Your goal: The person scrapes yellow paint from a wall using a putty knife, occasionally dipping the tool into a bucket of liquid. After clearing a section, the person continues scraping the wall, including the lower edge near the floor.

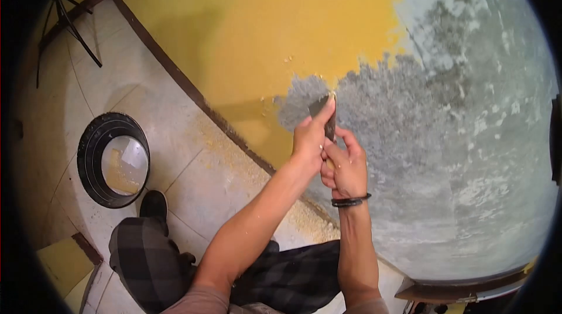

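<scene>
Both hands are closed on one scraper, its flat metal blade pressed against the wall. My right hand, with dark bands at the wrist, wraps around the handle, which is mostly hidden by fingers. My left hand grips higher up, one digit stretched along the blade. The blade's tip meets the wall where yellow paint borders a bare grey patch. Small paint flakes cling to the wall just left of the blade, and a few specks sit on my hands.
A black bucket with whitish liquid and floating flakes stands on the tiled floor at left. Paint scrapings lie along the brown baseboard. A thin black metal frame stands at upper left. My shoe is near the bucket.
</scene>
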The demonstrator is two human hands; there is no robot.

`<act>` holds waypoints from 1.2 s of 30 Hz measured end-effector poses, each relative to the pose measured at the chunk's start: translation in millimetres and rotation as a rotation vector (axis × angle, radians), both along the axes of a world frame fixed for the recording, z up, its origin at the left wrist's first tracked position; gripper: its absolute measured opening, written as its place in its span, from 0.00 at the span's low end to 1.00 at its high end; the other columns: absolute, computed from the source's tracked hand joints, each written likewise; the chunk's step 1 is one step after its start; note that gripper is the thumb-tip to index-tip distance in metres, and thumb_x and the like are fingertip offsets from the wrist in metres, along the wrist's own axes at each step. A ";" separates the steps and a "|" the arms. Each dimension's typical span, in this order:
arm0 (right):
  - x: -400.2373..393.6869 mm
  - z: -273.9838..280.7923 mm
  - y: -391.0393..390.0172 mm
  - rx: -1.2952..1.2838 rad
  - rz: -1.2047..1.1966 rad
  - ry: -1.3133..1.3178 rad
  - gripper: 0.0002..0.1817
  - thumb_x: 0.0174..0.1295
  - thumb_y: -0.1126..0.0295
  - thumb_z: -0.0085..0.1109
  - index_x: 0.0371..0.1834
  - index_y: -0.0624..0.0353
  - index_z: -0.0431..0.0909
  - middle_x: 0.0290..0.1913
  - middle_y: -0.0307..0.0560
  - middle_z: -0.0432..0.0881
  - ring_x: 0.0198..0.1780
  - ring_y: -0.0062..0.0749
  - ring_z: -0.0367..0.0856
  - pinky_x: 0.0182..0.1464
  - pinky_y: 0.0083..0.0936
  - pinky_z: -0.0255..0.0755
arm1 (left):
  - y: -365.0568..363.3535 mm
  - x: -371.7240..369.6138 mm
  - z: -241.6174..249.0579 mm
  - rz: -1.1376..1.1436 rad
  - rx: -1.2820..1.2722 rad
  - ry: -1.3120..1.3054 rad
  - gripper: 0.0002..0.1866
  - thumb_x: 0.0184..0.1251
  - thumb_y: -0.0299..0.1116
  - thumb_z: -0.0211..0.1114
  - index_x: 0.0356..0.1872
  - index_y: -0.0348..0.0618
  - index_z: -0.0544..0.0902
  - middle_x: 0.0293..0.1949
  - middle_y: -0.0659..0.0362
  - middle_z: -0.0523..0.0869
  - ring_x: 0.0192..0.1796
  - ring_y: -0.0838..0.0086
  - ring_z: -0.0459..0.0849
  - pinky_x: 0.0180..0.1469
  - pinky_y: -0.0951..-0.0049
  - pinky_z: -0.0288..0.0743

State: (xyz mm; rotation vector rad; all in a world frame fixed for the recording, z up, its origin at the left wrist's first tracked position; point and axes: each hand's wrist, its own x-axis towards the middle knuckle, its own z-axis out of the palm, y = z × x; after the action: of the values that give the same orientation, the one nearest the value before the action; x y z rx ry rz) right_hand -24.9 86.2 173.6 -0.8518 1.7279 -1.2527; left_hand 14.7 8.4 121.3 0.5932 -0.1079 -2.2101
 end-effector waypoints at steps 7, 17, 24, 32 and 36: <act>0.3 1.5 5.0 -0.004 -0.022 -0.016 0.16 0.60 0.75 0.54 0.52 0.59 0.68 0.22 0.38 0.72 0.12 0.13 0.62 0.09 0.13 0.46 | 10.0 0.9 -1.1 -0.081 0.089 -0.001 0.23 0.52 0.51 0.72 0.26 0.47 0.68 0.17 0.64 0.69 0.11 0.82 0.60 0.11 0.76 0.50; 6.4 1.1 3.3 -0.033 -0.071 0.014 0.16 0.60 0.75 0.55 0.52 0.61 0.68 0.21 0.39 0.72 0.12 0.14 0.61 0.09 0.14 0.47 | 6.0 3.1 6.3 -0.118 0.035 -0.089 0.21 0.55 0.52 0.69 0.23 0.47 0.71 0.15 0.65 0.69 0.10 0.81 0.62 0.11 0.76 0.51; 2.7 5.7 -6.3 -0.028 -0.031 -0.070 0.15 0.60 0.76 0.54 0.51 0.61 0.68 0.22 0.39 0.72 0.11 0.14 0.61 0.09 0.14 0.46 | -3.2 2.3 3.7 -0.052 0.004 -0.024 0.23 0.54 0.53 0.69 0.27 0.46 0.71 0.18 0.65 0.71 0.10 0.82 0.62 0.11 0.78 0.52; 11.3 11.2 -15.9 -0.066 -0.008 -0.039 0.13 0.60 0.78 0.51 0.49 0.62 0.70 0.19 0.39 0.72 0.10 0.13 0.61 0.09 0.16 0.45 | -12.4 11.5 6.5 -0.104 0.021 0.023 0.22 0.54 0.51 0.70 0.29 0.46 0.71 0.17 0.66 0.70 0.11 0.82 0.62 0.11 0.77 0.53; 12.1 11.9 -7.1 -0.004 -0.081 0.030 0.14 0.59 0.76 0.53 0.49 0.64 0.69 0.22 0.39 0.71 0.11 0.14 0.60 0.10 0.14 0.47 | -1.6 3.2 22.0 -0.025 0.018 -0.118 0.24 0.55 0.56 0.67 0.21 0.46 0.70 0.13 0.64 0.68 0.09 0.80 0.61 0.10 0.76 0.55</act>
State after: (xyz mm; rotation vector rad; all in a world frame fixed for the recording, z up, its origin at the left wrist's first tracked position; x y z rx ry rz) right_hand -12.8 79.1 185.5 -0.8133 1.8002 -1.3029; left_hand 18.0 6.8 143.3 0.7357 -0.1572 -2.2023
